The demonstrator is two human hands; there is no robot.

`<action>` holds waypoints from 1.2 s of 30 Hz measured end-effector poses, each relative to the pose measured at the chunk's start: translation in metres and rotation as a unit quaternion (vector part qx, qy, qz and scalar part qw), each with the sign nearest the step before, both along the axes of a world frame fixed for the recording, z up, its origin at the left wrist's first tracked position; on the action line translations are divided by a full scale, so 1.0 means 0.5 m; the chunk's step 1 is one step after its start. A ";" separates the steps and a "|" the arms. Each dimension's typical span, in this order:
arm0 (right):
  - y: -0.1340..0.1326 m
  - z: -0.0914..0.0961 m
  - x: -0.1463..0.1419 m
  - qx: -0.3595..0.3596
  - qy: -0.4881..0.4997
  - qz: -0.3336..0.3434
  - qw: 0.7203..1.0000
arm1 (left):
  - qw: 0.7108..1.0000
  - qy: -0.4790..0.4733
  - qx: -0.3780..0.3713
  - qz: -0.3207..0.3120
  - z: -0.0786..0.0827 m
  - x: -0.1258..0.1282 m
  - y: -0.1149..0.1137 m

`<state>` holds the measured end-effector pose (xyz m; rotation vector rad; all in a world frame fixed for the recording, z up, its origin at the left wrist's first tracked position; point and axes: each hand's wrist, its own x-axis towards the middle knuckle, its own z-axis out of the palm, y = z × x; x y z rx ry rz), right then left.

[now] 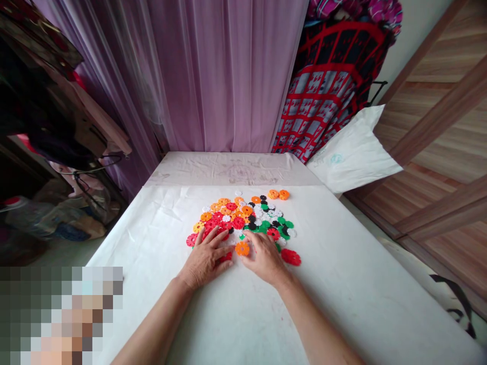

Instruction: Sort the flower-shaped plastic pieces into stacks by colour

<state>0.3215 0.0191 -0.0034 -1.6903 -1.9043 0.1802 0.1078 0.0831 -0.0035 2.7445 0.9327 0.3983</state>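
A heap of small flower-shaped plastic discs in red, orange, white, green and black lies on a white-covered table. My left hand rests flat on the near left edge of the heap, fingers spread over red discs. My right hand lies palm down beside it, fingers stretched toward the green and black discs. One orange disc sits between the two hands. A red disc lies just right of my right hand. Two orange discs sit apart at the far side.
Purple curtains hang behind the table. A red and black patterned cloth and a white pillow are at the back right. Wooden panelling runs along the right. Dark clutter stands on the left.
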 end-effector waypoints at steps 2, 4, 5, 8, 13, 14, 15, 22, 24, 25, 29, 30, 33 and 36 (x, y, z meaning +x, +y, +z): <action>-0.001 0.000 -0.002 -0.010 -0.010 0.007 1.000 | 1.000 -0.002 0.004 0.014 -0.001 -0.002 0.002; 0.003 0.000 0.000 -0.012 -0.013 0.007 1.000 | 0.999 -0.007 0.014 0.029 -0.003 -0.004 0.005; 0.004 0.000 0.001 -0.011 -0.014 0.006 1.000 | 0.999 -0.010 0.020 0.038 -0.004 -0.004 0.006; 0.005 -0.001 0.002 -0.010 -0.015 0.009 1.000 | 0.996 -0.021 0.039 0.082 -0.006 -0.003 0.010; -0.002 0.005 0.003 0.012 -0.026 0.017 0.999 | 0.987 -0.035 0.066 0.145 -0.005 0.001 0.014; 0.001 0.008 0.007 0.023 -0.027 0.017 0.999 | 0.986 -0.038 0.066 0.147 -0.004 0.001 0.014; 0.008 0.011 0.013 0.035 -0.028 0.013 0.999 | 0.986 -0.042 0.064 0.145 -0.004 0.000 0.015; 0.142 0.035 0.071 0.038 -0.045 -0.114 0.992 | 0.954 -0.232 0.006 0.189 -0.016 -0.025 0.045; 0.178 0.044 0.074 -0.001 -0.068 -0.127 0.990 | 0.932 -0.277 0.014 0.234 -0.022 -0.035 0.056; 0.190 0.048 0.073 -0.021 -0.079 -0.129 0.988 | 0.924 -0.280 0.022 0.258 -0.024 -0.038 0.060; 0.213 0.051 0.062 -0.080 -0.119 -0.127 0.981 | 0.908 -0.214 0.024 0.359 -0.027 -0.043 0.069; 0.215 0.049 0.061 -0.089 -0.122 -0.129 0.980 | 0.906 -0.199 0.016 0.372 -0.027 -0.042 0.069; 0.221 0.045 0.060 -0.102 -0.107 -0.138 0.979 | 0.910 -0.185 -0.005 0.372 -0.026 -0.039 0.069; 0.219 0.047 0.065 -0.088 -0.055 -0.154 0.983 | 0.914 -0.186 -0.014 0.360 -0.025 -0.039 0.068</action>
